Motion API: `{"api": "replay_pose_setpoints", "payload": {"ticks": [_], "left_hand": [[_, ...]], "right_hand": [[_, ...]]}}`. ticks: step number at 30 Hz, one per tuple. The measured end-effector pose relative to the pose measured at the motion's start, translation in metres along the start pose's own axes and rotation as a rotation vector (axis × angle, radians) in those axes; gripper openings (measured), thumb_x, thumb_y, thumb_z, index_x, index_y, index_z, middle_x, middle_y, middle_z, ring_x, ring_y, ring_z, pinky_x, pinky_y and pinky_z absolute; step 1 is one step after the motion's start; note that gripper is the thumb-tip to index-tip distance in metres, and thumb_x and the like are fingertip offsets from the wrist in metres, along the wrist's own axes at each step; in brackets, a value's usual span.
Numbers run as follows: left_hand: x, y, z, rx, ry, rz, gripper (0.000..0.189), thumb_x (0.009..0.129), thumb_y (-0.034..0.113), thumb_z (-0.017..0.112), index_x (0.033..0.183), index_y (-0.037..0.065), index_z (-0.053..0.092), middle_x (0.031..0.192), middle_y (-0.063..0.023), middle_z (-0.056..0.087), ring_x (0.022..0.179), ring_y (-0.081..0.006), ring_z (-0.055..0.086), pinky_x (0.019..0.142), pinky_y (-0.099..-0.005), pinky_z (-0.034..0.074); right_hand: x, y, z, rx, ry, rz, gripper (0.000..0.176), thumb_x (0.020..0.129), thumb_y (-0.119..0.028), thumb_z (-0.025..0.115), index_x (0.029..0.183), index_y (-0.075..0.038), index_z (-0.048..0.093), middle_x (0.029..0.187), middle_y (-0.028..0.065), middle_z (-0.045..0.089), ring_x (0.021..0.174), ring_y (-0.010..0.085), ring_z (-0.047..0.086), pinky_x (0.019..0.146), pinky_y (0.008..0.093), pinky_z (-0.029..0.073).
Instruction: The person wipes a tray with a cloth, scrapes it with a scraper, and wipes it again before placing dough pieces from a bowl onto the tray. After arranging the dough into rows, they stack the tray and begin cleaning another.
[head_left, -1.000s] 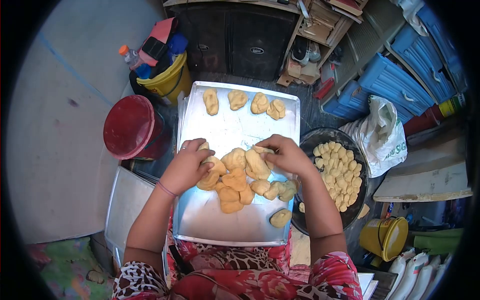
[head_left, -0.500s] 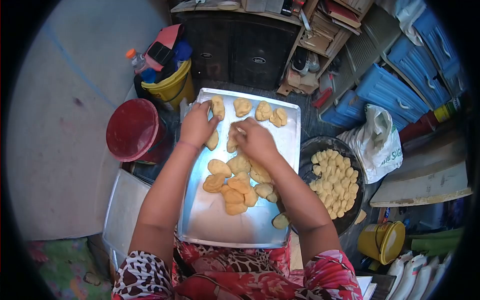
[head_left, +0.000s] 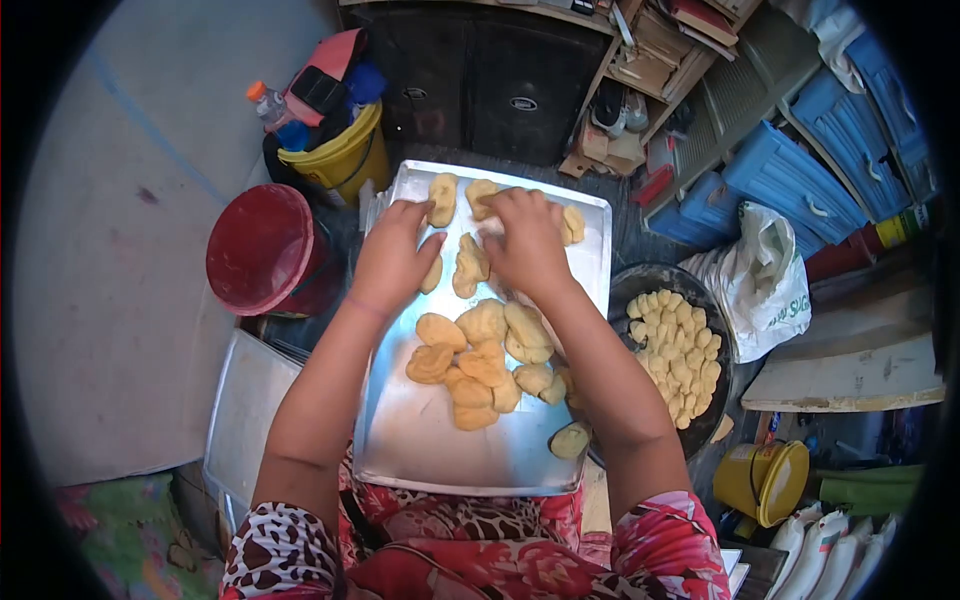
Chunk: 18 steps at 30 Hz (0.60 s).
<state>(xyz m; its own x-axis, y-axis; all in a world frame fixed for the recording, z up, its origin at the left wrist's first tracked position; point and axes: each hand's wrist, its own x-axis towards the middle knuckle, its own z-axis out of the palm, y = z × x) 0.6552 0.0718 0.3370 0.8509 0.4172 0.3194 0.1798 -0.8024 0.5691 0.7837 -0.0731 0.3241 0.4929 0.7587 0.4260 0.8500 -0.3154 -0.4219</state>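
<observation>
Left hand (head_left: 392,258) arching, thumb spreading from fingers | right hand (head_left: 530,248) opening likewise, lying nearer | 1 dough lump (head_left: 470,266) sitting between them on the tray (head_left: 400,455), leftward of right thumb, long axis running near-far

Head camera — facing steeply down.

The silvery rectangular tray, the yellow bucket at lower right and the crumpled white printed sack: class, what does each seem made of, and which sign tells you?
Tray: smooth metal, perhaps aluminium; bright reflections.
Bucket: probably smooth plastic; even colour, soft shine.
Sack: likely plastic, fairly matt; sharp creases, though any weave is too small to see.
</observation>
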Motion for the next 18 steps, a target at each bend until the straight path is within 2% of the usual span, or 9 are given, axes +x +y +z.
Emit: {"api": "replay_pose_setpoints", "payload": {"ticks": [2, 4, 7, 11, 13, 14, 16, 17, 18], "left_hand": [[-0.019, 0.000, -0.002, -0.021, -0.087, -0.004, 0.041, 0.079, 0.011, 0.065, 0.119, 0.003, 0.060, 0.109, -0.0187, 0.059, 0.103, -0.0364, 0.056, 0.090, -0.0386, 0.045], [-0.033, -0.010, -0.003, -0.139, -0.279, 0.075, 0.041, 0.079, 0.009, 0.066, 0.119, 0.002, 0.060, 0.105, -0.0178, 0.059, 0.099, -0.0347, 0.057, 0.088, -0.0369, 0.045], [-0.036, -0.008, 0.003, -0.085, -0.214, 0.049, 0.042, 0.078, 0.010, 0.068, 0.119, 0.001, 0.060, 0.107, -0.0172, 0.059, 0.099, -0.0325, 0.057, 0.087, -0.0367, 0.046], [-0.033, -0.012, 0.018, -0.006, -0.113, -0.054, 0.041, 0.079, 0.016, 0.070, 0.117, 0.002, 0.062, 0.110, -0.0141, 0.059, 0.103, -0.0302, 0.055, 0.089, -0.0380, 0.045], [-0.034, 0.000, 0.017, 0.111, -0.011, 0.042, 0.040, 0.079, 0.018, 0.069, 0.116, 0.004, 0.062, 0.110, -0.0126, 0.059, 0.105, -0.0290, 0.053, 0.091, -0.0393, 0.043], [-0.035, 0.008, 0.017, 0.227, 0.084, 0.140, 0.039, 0.078, 0.019, 0.069, 0.115, 0.005, 0.063, 0.111, -0.0112, 0.059, 0.108, -0.0278, 0.052, 0.094, -0.0407, 0.041], [-0.033, 0.016, 0.020, 0.210, 0.062, 0.224, 0.038, 0.077, 0.021, 0.070, 0.113, 0.008, 0.065, 0.113, -0.0072, 0.059, 0.111, -0.0248, 0.049, 0.095, -0.0412, 0.037], [-0.033, 0.018, 0.023, 0.242, -0.065, 0.294, 0.037, 0.077, 0.021, 0.070, 0.112, 0.009, 0.065, 0.113, -0.0062, 0.060, 0.109, -0.0241, 0.050, 0.094, -0.0397, 0.037], [-0.033, 0.020, 0.027, 0.275, -0.190, 0.361, 0.037, 0.076, 0.020, 0.070, 0.111, 0.010, 0.066, 0.113, -0.0053, 0.060, 0.108, -0.0233, 0.051, 0.093, -0.0382, 0.037]], "right_hand": [[-0.017, -0.008, -0.004, 0.246, -0.174, -0.088, 0.050, 0.073, -0.012, 0.068, 0.121, -0.007, 0.057, 0.118, 0.0143, 0.055, 0.111, 0.0336, 0.050, 0.094, 0.0418, 0.042], [-0.031, -0.007, 0.010, 0.190, -0.277, -0.147, 0.050, 0.073, -0.017, 0.070, 0.121, -0.007, 0.058, 0.113, 0.0151, 0.055, 0.109, 0.0335, 0.052, 0.095, 0.0413, 0.041], [-0.032, -0.007, 0.006, 0.273, -0.417, -0.009, 0.052, 0.073, -0.017, 0.071, 0.123, -0.007, 0.057, 0.117, 0.0159, 0.053, 0.109, 0.0329, 0.052, 0.096, 0.0408, 0.042], [-0.062, -0.016, -0.032, 0.107, -0.190, -0.035, 0.051, 0.074, -0.017, 0.070, 0.122, -0.007, 0.058, 0.115, 0.0154, 0.055, 0.109, 0.0321, 0.053, 0.093, 0.0387, 0.045], [-0.081, -0.010, -0.047, 0.106, -0.470, 0.173, 0.046, 0.073, -0.015, 0.070, 0.117, -0.007, 0.062, 0.108, 0.0156, 0.058, 0.103, 0.0321, 0.056, 0.089, 0.0383, 0.047], [-0.084, -0.004, -0.049, 0.102, -0.471, 0.179, 0.046, 0.073, -0.015, 0.070, 0.117, -0.007, 0.062, 0.108, 0.0156, 0.058, 0.103, 0.0321, 0.056, 0.089, 0.0383, 0.047], [-0.090, 0.012, -0.046, 0.336, -0.455, 0.277, 0.039, 0.074, -0.015, 0.068, 0.112, -0.006, 0.065, 0.100, 0.0157, 0.060, 0.096, 0.0323, 0.059, 0.086, 0.0376, 0.047], [-0.088, 0.020, -0.044, 0.365, -0.357, 0.272, 0.037, 0.074, -0.013, 0.069, 0.110, -0.006, 0.066, 0.096, 0.0153, 0.060, 0.090, 0.0297, 0.061, 0.080, 0.0360, 0.049], [-0.083, 0.018, -0.047, 0.463, -0.257, 0.393, 0.039, 0.073, -0.012, 0.071, 0.111, -0.004, 0.064, 0.096, 0.0137, 0.060, 0.086, 0.0254, 0.062, 0.073, 0.0330, 0.050]]}}
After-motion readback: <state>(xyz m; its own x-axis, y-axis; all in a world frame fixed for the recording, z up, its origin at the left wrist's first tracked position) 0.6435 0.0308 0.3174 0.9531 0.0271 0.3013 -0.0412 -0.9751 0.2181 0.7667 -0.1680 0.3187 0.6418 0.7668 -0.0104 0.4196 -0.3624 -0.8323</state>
